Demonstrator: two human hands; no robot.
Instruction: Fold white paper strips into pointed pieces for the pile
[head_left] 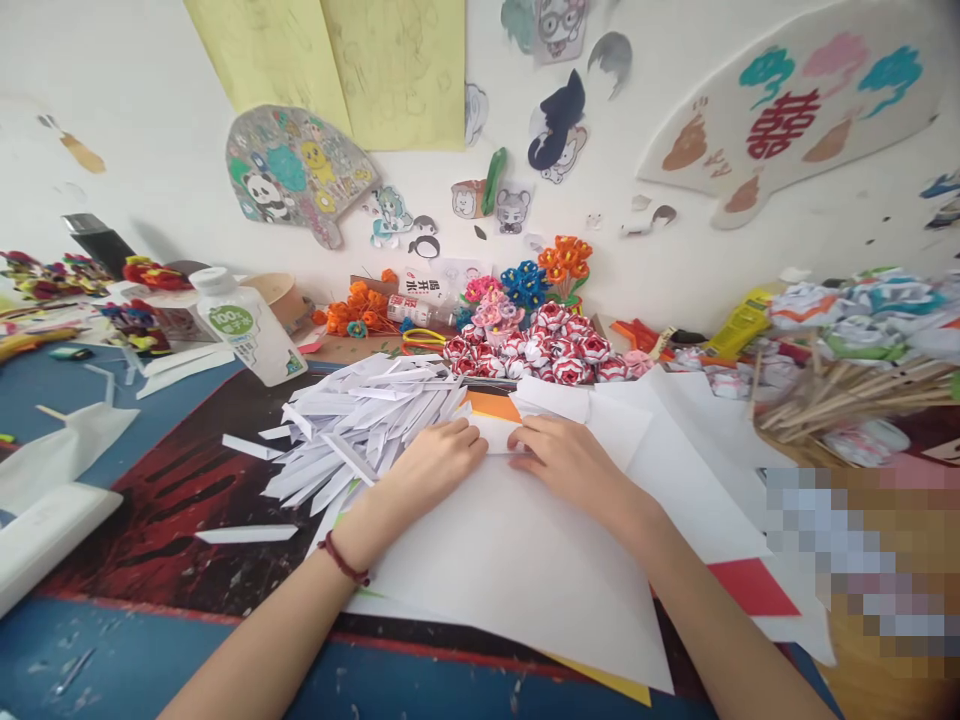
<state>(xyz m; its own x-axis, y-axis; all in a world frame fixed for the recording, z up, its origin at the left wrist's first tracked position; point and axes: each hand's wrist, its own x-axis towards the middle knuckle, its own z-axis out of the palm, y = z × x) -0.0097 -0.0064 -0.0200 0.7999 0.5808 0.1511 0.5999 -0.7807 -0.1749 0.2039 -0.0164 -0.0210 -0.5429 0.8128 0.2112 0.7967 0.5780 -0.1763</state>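
Note:
My left hand [433,462] and my right hand [564,458] rest side by side on a small white paper piece [496,434], fingertips pressing it down onto a large white sheet [517,560]. A red cord bracelet circles my left wrist. Just left of my left hand lies a heap of folded white paper strips [360,425]. An orange sheet [493,404] peeks out behind the small piece. Whether the fingers pinch the paper or only press it I cannot tell.
A white bottle [247,325] lies at the back left. Red-and-white paper roses [551,352] and paper flowers [525,285] stand behind the hands. A basket of wooden sticks [847,400] sits at the right. Loose strips [246,534] lie on the dark red mat.

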